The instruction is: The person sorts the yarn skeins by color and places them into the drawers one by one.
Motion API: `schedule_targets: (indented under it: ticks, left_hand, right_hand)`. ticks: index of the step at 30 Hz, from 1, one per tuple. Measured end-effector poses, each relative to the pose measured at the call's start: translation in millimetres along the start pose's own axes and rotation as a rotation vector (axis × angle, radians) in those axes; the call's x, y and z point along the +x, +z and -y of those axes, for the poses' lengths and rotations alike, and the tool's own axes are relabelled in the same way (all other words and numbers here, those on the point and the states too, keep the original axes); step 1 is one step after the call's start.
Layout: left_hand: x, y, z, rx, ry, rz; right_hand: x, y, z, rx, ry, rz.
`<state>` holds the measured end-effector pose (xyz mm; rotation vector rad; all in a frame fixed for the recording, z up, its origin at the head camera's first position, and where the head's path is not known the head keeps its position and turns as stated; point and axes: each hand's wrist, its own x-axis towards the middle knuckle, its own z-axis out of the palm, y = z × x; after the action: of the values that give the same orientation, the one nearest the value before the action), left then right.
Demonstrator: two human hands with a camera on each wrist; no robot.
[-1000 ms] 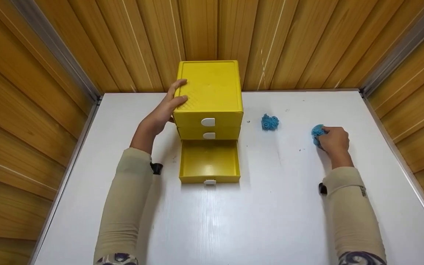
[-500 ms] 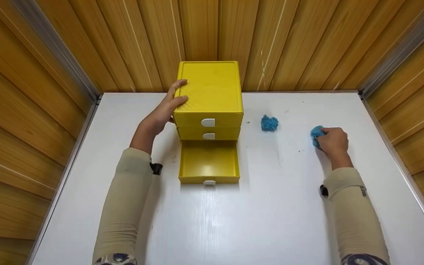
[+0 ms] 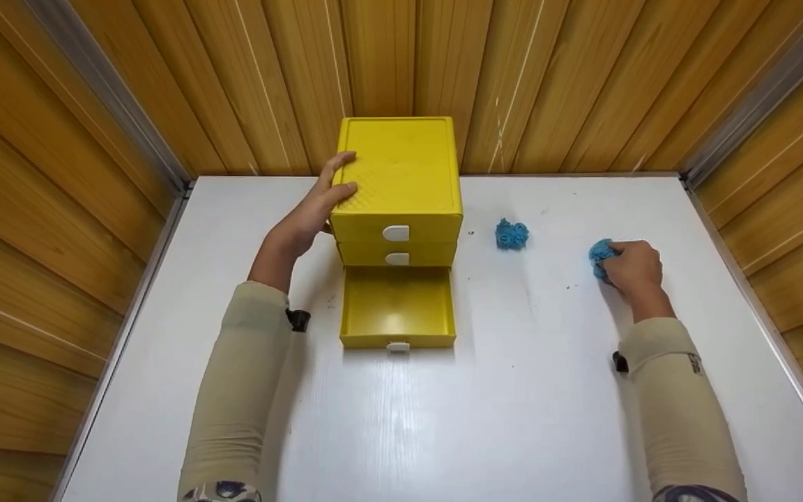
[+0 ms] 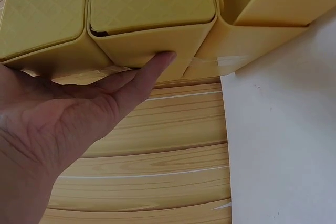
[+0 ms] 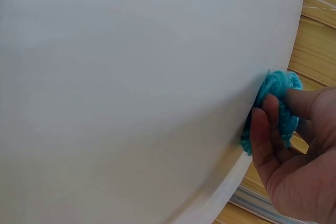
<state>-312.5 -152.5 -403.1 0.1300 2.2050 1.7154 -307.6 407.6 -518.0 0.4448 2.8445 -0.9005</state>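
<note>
A yellow drawer unit (image 3: pixel 401 164) with white handles stands at the back middle, its bottom drawer (image 3: pixel 397 341) pulled out with nothing inside. My left hand (image 3: pixel 309 208) rests on the unit's left side, thumb and a finger laid over the top edge. In the left wrist view its other fingers (image 4: pixel 149 74) lie extended against the side wall. My right hand (image 3: pixel 635 267) pinches a clump of blue yarn (image 3: pixel 601 258) at the table's right; in the right wrist view, thumb and fingers close round the yarn (image 5: pixel 281 85). A second blue yarn clump (image 3: pixel 511 235) lies between the unit and my right hand.
The white table (image 3: pixel 499 418) has wood-look panels (image 3: pixel 569 84) behind it and on both sides. Metal strips run along the side edges. Small dark specks lie near the yarn clumps. A black wrist camera (image 3: pixel 298 321) sticks out beside the left cuff.
My right forearm has shifted slightly to the right, while that hand keeps its hold on the yarn in the same spot. The left hand and the drawer unit stay as they were.
</note>
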Motion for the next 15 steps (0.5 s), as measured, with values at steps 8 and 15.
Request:
schedule_targets:
  ticks: [8, 15]
  left_hand:
    - [-0.3, 0.6, -1.0, -0.02, -0.002, -0.005]
    - [0.1, -0.3, 1.3, -0.011, -0.003, 0.0]
  right_hand:
    - [-1.2, 1.7, -4.4, 0.004, -0.011, -0.023]
    - [-3.6, 2.2, -3.4, 0.004, 0.001, -0.027]
